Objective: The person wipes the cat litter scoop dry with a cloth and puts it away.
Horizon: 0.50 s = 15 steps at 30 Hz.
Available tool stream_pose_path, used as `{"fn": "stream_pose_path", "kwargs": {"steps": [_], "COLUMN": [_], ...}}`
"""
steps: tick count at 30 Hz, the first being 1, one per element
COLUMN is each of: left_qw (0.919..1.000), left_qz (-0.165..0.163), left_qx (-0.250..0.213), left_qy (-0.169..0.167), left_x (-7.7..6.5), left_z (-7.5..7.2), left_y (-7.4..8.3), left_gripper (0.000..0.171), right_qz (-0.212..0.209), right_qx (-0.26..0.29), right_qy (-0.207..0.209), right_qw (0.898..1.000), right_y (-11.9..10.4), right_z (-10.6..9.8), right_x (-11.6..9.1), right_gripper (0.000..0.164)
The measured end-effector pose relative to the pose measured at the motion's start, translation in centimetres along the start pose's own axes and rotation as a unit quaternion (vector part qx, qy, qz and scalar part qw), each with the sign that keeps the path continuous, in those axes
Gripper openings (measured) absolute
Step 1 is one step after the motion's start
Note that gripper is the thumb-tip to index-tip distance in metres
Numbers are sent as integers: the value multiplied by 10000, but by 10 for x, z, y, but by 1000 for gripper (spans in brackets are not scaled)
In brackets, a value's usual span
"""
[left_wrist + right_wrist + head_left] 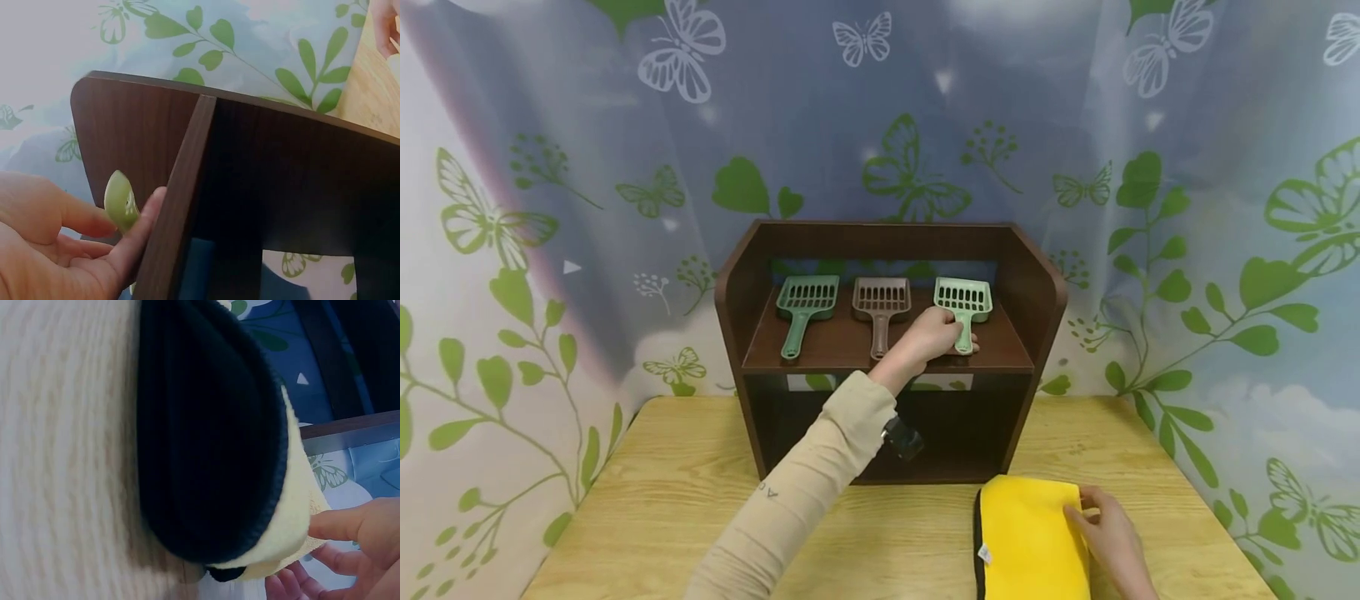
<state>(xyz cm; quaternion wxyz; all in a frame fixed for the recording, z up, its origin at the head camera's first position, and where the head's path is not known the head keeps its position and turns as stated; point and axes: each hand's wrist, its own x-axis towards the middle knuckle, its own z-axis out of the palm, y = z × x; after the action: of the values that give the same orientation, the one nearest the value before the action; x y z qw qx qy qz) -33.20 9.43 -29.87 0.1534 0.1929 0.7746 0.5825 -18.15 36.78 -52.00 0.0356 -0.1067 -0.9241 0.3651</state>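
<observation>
A pale green litter scoop with a slotted head lies at the right of the shelf's upper board. My left hand pinches its handle near the front edge of that board; in the left wrist view the handle end shows between thumb and fingers. Below on the table is a folded yellow cloth with a black edge and a small white tag. My right hand pinches its far right corner between thumb and fingers. From the right wrist, the cloth's dark inner side shows within the fold.
The dark brown two-level shelf stands at the back of the wooden table. A darker green scoop and a brown scoop lie on the same upper board, left of my hand. A butterfly-print curtain hangs behind.
</observation>
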Motion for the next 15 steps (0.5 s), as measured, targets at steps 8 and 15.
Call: {"fn": "stream_pose_path", "kwargs": {"steps": [8,15], "left_qw": [9948,9947], "left_qz": [190,258], "left_qx": [1005,971], "left_qy": [10,213], "left_x": [-11,-19], "left_z": [-5,-6], "left_y": [6,4], "left_gripper": [34,41], "right_qz": [-310,-262], "right_qx": [-536,-609], "right_qy": [215,-31], "right_qw": [9979,9978], "right_y": [0,2], "right_z": [3,3], "right_x": [8,13], "right_gripper": [47,46]}}
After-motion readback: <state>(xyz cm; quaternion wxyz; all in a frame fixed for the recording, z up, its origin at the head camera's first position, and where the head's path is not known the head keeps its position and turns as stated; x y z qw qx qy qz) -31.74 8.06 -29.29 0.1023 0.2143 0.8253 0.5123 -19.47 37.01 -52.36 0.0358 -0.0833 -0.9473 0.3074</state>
